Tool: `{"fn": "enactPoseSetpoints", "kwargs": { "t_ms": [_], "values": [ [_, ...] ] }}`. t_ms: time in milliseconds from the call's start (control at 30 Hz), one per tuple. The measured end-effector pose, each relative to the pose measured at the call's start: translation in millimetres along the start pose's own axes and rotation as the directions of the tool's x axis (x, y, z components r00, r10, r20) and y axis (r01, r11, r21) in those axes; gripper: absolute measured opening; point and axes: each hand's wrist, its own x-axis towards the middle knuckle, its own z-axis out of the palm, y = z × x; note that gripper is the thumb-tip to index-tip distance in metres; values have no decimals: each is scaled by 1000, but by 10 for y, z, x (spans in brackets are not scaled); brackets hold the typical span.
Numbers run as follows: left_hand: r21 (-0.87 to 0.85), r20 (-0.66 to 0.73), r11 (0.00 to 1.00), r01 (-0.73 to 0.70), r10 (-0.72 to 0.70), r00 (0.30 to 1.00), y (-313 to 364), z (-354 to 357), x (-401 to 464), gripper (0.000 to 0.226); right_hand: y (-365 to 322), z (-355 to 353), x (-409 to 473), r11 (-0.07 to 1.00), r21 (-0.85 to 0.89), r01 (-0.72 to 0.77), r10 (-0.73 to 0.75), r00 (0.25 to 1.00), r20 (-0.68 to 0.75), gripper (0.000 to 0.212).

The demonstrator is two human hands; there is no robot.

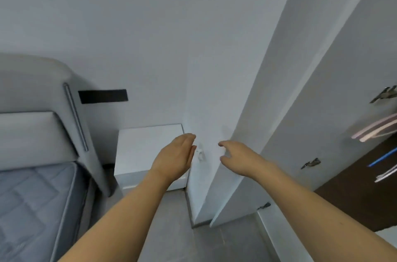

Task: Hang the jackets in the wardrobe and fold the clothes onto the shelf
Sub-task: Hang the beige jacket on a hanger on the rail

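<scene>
Bare forearms reach forward from the bottom edge toward a white wardrobe door. The left hand (pixel 175 155) is flat, fingers straight and together, held edge-on just beside a small pale handle (pixel 200 153) on the door; whether it touches is unclear. The right hand (pixel 237 157) is loosely spread, fingers relaxed and slightly curled, holding nothing, in front of the edge of the wardrobe door (pixel 217 90), which stands swung open. Left of the left hand sits a white bedside cabinet (pixel 139 150), and farther left a grey bed (pixel 36 197) with a quilted mattress and padded headboard. Right of the right hand, the open wardrobe (pixel 354 197) shows a dark brown interior holding blurred hangers (pixel 376 129) in pink, blue and white. No jackets or clothes are in view.
</scene>
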Motion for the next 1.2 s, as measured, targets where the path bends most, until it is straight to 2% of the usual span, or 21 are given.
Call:
{"fn": "enactPoseSetpoints", "kwargs": {
  "t_ms": [133, 267, 400, 567, 667, 800, 933, 1033, 1200],
  "values": [
    [87, -52, 963, 255, -251, 967, -575, -154, -710, 47, -542, 463, 297, 982, -33, 184, -182, 982, 49, 57],
    [84, -169, 866, 494, -476, 863, -962, -393, -1668, 46, -1262, 1057, 447, 930, -76, 361, -348, 927, 143, 59],
    [81, -269, 700, 709, -670, 692, -1166, -691, -2839, 45, -2150, 1708, 259, 836, -84, 542, -502, 818, 280, 61],
    [26, -386, 464, 885, -812, 437, -1133, -987, -4376, 47, -3323, 2541, -420, 622, -86, 778, -702, 603, 379, 53],
    [-32, -437, 321, 947, -857, 275, -1010, -1114, -5290, 49, -3916, 3073, -1037, 479, -58, 876, -765, 449, 462, 52],
    [-132, -492, 157, 979, -868, 73, -700, -1257, -6473, 49, -4542, 3766, -1939, 322, -29, 946, -770, 279, 574, 60],
    [-236, -536, -31, 971, -829, -157, -210, -1339, -7753, 48, -5083, 4466, -3031, 185, 38, 982, -758, 118, 641, 60],
    [-306, -551, -147, 941, -778, -301, 163, -1343, -8596, 48, -5351, 4958, -3839, 88, 83, 993, -725, 7, 688, 61],
    [-402, -531, -274, 874, -707, -466, 703, -1254, -9533, 47, -5525, 5574, -4904, -53, 149, 987, -651, -147, 745, 62]
  ]
}}
